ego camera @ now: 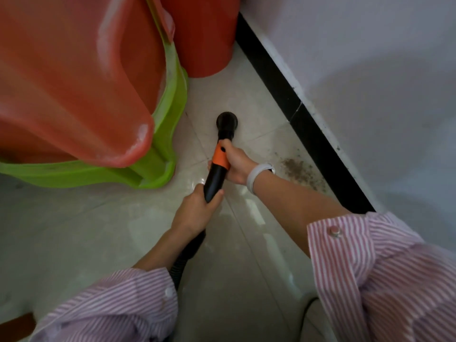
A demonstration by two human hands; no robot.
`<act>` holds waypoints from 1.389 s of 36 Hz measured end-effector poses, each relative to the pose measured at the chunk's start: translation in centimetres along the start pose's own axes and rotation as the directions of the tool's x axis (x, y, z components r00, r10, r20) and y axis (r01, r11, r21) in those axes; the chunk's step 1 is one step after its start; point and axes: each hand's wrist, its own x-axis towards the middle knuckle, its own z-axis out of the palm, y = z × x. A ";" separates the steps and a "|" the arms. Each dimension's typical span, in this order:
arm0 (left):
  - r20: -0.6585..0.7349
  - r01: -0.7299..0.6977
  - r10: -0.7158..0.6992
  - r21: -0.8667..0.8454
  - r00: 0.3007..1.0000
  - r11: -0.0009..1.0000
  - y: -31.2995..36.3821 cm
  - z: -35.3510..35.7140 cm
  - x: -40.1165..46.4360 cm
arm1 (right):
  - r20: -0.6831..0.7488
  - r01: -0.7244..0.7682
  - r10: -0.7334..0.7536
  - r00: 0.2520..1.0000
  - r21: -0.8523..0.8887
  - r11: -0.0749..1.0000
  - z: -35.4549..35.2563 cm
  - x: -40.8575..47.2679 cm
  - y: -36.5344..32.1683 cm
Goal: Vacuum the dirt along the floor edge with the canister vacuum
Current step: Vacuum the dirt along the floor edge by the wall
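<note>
**Two-hand grip on wand, nozzle short of the dirt**

Right hand (235, 166) wraps the black plastic vacuum wand with the orange collar (217, 169) at the collar, fingers curled round it, thumb side up. White wristband (257, 176) on that wrist. Left hand (197, 211) grips the wand's near end, fingers closed round the tube where the black ribbed hose (182, 257) joins. Both hands are closed fully on the tube, no slack visible.

Handling, my read: wand is rigid, light, smooth plastic. The collar gives the forward hand steering control; the rear hand takes the hose drag. Hose is flexible and will tug back, so the two-point hold makes sense. Canister itself is out of view.

Round black nozzle head (227, 122) sits on or just above the pale tiled floor (246, 90), far of the hands; contact can't be confirmed. Patch of brown dirt (299, 171) lies right of the right hand, against the black skirting strip (303, 124) below the white wall (370, 70). Nozzle is apart from it, so it looks uncollected.

Left: orange plastic stools (74, 82) stacked on a green plastic stool (160, 169), close to the wand. An orange plastic bin (204, 33) stands far, by the skirting.
</note>
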 end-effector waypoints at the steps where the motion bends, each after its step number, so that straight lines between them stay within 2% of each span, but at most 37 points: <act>1: 0.022 0.007 -0.007 0.006 1.000 1.000 -0.2 0.3 -0.9 | -0.005 -0.012 0.012 1.000 -0.003 1.000 -0.4 -0.6 0.6; 6: 0.066 0.065 -0.065 0.008 0.996 0.998 -1.7 1.3 -6.0 | -0.026 -0.069 0.068 0.997 -0.027 0.997 -1.3 -3.7 4.6; 11: 0.079 0.086 -0.085 -0.002 0.993 0.996 -3.5 1.5 -9.6 | 0.017 -0.100 0.099 0.995 0.009 0.995 -1.3 -5.6 7.6; 18: 0.051 0.061 -0.059 -0.043 0.997 0.997 -6.5 1.6 -9.1 | 0.015 -0.014 0.015 1.000 -0.058 0.998 0.2 -4.8 9.7; 24: 0.041 0.016 -0.014 -0.054 0.999 0.998 -5.7 3.5 -8.2 | -0.010 0.061 -0.062 0.998 -0.082 0.995 -1.7 -4.4 9.1; 31: 0.150 -0.061 0.076 -0.103 0.986 0.993 -3.0 5.4 -6.3 | -0.146 0.148 -0.160 0.976 -0.088 0.985 -5.9 -4.3 7.4; 41: 0.233 -0.154 0.173 -0.099 0.957 0.983 2.1 6.2 -2.2 | -0.225 0.158 -0.157 0.962 -0.017 0.987 -9.3 -4.0 2.0; 46: 0.245 -0.157 0.180 -0.112 0.953 0.981 3.3 6.4 -0.8 | -0.290 0.156 -0.182 0.939 -0.111 0.982 -9.2 -3.0 0.4; 50: 0.204 -0.182 0.199 -0.099 0.959 0.978 3.7 7.0 -0.9 | -0.322 0.156 -0.203 0.925 -0.164 0.974 -9.4 -1.9 0.2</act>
